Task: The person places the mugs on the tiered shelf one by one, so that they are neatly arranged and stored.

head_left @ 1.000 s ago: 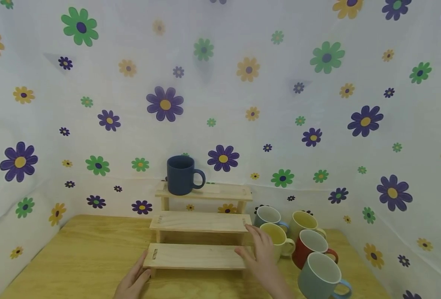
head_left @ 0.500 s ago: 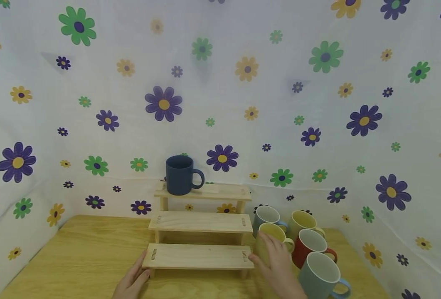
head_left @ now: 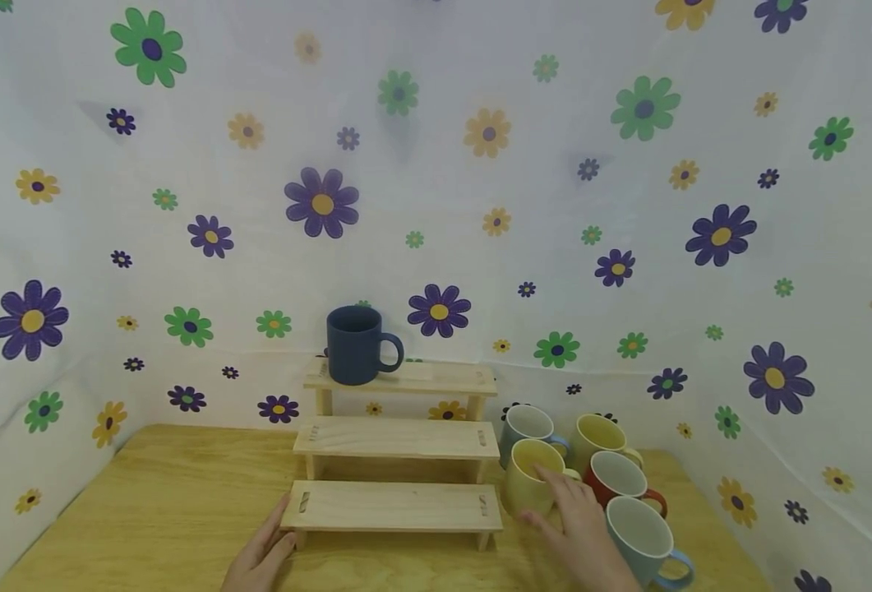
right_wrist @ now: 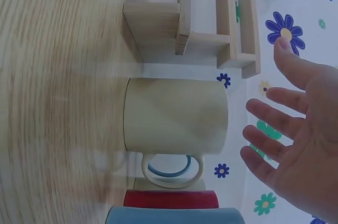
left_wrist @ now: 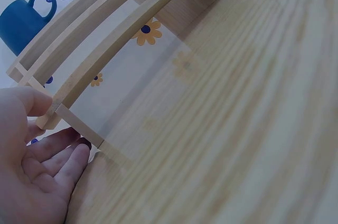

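Observation:
A three-tier wooden shelf [head_left: 394, 506] stands on the table, with a dark blue mug [head_left: 355, 345] upright at the left of its top tier. My left hand [head_left: 260, 552] holds the left end of the lowest tier; in the left wrist view its fingers [left_wrist: 68, 155] bend around the overhang beside the leg. To the right of the shelf stands a pale yellow mug [head_left: 522, 485], its handle pointing right. Over its near side hovers my right hand [head_left: 579, 526], fingers spread and holding nothing. In the right wrist view a gap separates that hand [right_wrist: 301, 129] from the mug [right_wrist: 177, 115].
More mugs crowd the right of the table: a blue one [head_left: 511, 436], another yellow one [head_left: 587, 448], a red one [head_left: 600, 489] and a light grey-blue one [head_left: 628, 549] nearest me. White flower-patterned cloth [head_left: 436, 164] surrounds the wooden table [head_left: 162, 493].
My right hand has left the right end of the shelf and moved right, over the near pale yellow mug. The left hand keeps its place.

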`<act>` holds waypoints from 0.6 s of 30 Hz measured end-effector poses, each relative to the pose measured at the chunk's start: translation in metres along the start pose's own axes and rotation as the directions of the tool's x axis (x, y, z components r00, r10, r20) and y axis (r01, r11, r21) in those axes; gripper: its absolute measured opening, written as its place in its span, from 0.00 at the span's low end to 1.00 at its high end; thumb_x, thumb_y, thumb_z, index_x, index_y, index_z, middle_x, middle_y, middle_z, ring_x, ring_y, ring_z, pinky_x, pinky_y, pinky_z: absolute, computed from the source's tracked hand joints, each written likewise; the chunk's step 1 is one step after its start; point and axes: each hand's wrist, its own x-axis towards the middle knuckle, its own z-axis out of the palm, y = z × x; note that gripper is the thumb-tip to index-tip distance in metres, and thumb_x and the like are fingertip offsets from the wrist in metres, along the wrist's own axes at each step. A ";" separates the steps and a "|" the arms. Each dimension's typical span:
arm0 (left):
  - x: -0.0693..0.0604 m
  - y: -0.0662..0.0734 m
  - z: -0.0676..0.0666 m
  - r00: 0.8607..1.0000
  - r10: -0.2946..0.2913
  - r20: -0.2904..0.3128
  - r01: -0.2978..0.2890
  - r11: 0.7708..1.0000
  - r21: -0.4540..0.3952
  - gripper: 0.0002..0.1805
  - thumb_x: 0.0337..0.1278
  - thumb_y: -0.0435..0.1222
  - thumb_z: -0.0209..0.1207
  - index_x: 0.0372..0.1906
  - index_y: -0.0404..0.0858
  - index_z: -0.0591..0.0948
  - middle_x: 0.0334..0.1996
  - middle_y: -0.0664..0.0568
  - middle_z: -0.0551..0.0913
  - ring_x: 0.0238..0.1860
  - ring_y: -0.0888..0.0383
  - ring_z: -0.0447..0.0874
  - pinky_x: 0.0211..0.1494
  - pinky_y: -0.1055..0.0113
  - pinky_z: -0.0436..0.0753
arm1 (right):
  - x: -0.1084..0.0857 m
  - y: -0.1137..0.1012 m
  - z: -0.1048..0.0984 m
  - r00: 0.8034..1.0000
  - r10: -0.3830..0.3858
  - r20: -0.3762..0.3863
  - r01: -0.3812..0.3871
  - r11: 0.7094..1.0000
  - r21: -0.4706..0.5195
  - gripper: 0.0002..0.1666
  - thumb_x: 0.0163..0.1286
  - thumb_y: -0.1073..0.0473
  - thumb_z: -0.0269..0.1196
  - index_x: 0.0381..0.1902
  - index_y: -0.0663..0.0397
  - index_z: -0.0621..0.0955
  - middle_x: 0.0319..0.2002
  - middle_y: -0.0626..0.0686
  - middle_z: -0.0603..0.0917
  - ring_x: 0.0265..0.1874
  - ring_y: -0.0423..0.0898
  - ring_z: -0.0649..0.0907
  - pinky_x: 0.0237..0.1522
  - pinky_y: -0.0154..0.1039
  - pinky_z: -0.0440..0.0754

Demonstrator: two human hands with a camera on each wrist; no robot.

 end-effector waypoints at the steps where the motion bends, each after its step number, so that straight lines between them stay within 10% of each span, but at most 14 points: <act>1: 0.000 0.000 0.000 1.000 0.001 0.002 -0.001 1.000 -0.003 0.33 0.69 0.33 0.50 0.75 0.37 0.55 0.66 0.34 0.65 0.62 0.48 0.68 0.55 0.68 0.76 | 0.000 0.001 0.000 1.000 -0.009 -0.004 0.009 1.000 -0.006 0.38 0.64 0.44 0.64 0.66 0.56 0.70 0.60 0.58 0.74 0.58 0.61 0.69 0.58 0.64 0.65; 18: 0.007 -0.005 -0.003 1.000 0.011 0.029 -0.013 0.999 0.048 0.34 0.67 0.32 0.50 0.74 0.32 0.53 0.60 0.28 0.70 0.59 0.43 0.71 0.50 0.72 0.76 | -0.007 0.051 -0.038 0.985 -0.117 -0.124 0.093 0.978 -0.186 0.37 0.55 0.47 0.70 0.58 0.63 0.76 0.52 0.63 0.79 0.50 0.65 0.76 0.48 0.65 0.73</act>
